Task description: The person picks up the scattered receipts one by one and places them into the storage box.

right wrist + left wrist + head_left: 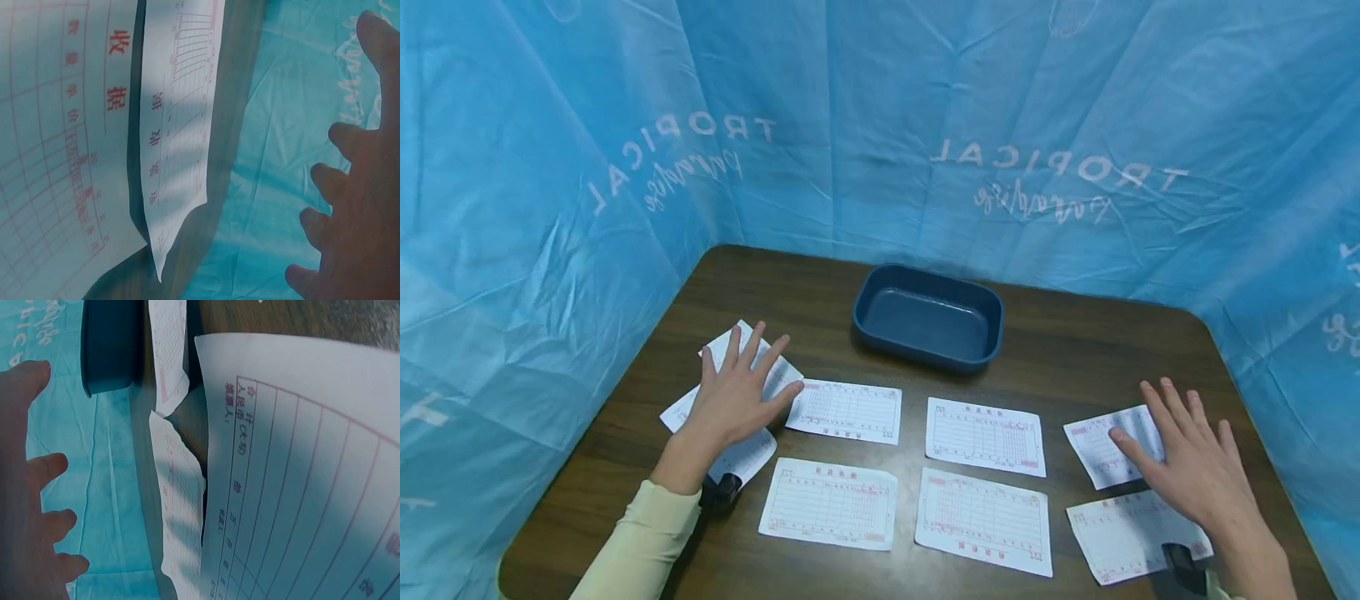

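Several white receipt slips with red print lie in two rows across the brown table. My left hand (733, 406), fingers spread, hovers over two slips at the left, the upper-left slip (781, 377) and the lower-left slip (747, 455). At the right my right hand (1197, 457) is likewise spread, above the upper-right slip (1105, 450) and the lower-right slip (1123, 537). Neither hand holds anything. In the left wrist view a receipt slip (300, 456) fills the right side, below the hand. The right wrist view has a receipt slip (50, 125) close up at its left.
A dark blue rectangular tray (865, 333) stands at the back of the table (760, 287). Four-slip middle group includes a slip (844, 411), a slip (985, 436), a slip (829, 504) and a slip (985, 521). A blue printed curtain (880, 125) hangs behind.
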A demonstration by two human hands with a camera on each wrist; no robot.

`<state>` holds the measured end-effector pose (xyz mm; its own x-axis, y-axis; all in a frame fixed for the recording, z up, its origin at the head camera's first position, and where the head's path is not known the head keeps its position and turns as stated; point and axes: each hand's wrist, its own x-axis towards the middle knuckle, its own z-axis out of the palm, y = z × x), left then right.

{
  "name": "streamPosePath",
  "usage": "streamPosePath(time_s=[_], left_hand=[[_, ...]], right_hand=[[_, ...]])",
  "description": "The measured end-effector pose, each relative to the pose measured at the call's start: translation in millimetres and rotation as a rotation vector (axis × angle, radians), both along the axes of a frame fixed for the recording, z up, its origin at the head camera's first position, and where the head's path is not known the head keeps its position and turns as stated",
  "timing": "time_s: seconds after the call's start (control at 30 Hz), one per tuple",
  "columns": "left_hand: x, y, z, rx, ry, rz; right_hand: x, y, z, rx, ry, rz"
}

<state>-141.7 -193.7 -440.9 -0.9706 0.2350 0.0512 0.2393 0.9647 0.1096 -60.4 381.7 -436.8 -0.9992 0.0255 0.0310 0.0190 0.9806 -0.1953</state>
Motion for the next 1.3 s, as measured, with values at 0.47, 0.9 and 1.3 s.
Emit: streamPosePath(time_s=[0.47, 0.9, 1.3], left_hand=[[0.6, 5, 2.7, 0.015, -0.004, -0.012], [-7.0, 22, 7.7, 0.358, -0.038, -0.075], [-22.5, 36, 12.2, 0.404, 0.021, -0.067]], right_hand=[[-1.2, 2, 0.7, -0.018, 0.0, -0.007], [-4.2, 19, 11.7, -0.118, -0.195, -0.103], [-11.9, 47, -1.4, -0.124, -0.25, -0.21]])
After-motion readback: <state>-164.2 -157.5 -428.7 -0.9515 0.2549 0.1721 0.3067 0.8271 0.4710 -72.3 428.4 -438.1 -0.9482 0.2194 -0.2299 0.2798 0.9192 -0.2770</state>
